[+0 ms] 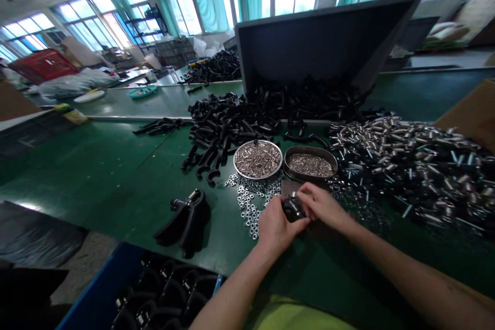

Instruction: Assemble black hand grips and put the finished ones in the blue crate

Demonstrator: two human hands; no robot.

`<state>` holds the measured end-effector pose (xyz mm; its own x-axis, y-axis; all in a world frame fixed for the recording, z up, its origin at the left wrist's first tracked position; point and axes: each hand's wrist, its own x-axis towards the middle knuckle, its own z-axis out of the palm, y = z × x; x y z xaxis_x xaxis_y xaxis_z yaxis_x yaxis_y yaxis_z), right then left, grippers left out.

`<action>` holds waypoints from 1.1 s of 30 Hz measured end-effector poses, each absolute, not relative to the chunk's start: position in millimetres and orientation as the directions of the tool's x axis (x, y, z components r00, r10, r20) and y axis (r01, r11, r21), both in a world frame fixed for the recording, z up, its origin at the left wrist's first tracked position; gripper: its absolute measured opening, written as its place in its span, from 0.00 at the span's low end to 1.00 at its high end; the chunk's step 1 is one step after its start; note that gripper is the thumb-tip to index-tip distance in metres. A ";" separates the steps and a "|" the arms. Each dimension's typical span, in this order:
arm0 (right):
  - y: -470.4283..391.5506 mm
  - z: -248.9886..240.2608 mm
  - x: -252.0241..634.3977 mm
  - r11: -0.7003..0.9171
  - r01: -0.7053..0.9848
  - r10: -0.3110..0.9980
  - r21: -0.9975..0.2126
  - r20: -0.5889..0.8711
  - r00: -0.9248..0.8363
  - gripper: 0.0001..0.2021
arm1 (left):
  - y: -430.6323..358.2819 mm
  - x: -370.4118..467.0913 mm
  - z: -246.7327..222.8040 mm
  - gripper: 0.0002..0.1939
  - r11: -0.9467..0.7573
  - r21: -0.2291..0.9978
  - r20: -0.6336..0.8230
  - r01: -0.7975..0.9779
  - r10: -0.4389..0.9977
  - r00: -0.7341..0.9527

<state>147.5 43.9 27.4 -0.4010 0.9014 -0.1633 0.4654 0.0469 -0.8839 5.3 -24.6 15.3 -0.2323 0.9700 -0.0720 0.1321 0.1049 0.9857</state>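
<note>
My left hand [276,224] is wrapped round a black part with a silver metal piece [293,207], just above the green table [154,165]. On the other side of that part, my right hand [319,203] is closed with fingertips at its upper right edge; any small piece between them is too small to make out. A brown block [291,186] shows behind the hands. Beyond it stand a round dish of small metal pins [235,161] and an oval tin of tiny pieces [335,169]. Loose metal nuts [251,211] lie left of my hands.
A black clamp-like assembly [187,221] lies to the left. At the lower left is a blue crate [104,286] of similar assemblies. Black handles [220,129] pile up before a large tipped grey bin [320,46]. Silver metal parts [410,165] are heaped on the right.
</note>
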 end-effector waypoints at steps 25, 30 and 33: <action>121.5 49.3 97.3 0.475 0.551 0.842 -0.686 0.172 -0.512 0.08 | -10.2 4.7 1.1 0.28 -0.264 0.607 0.157 0.749 0.965 0.212; 77.7 41.4 159.8 0.432 0.594 0.843 -0.679 0.069 -0.534 0.08 | -8.6 4.9 2.0 0.28 -0.257 0.560 0.135 0.787 0.966 0.220; 60.9 29.4 177.2 0.438 0.595 0.830 -0.674 0.049 -0.555 0.11 | -8.8 5.9 4.6 0.28 -0.250 0.510 0.105 0.823 0.968 0.229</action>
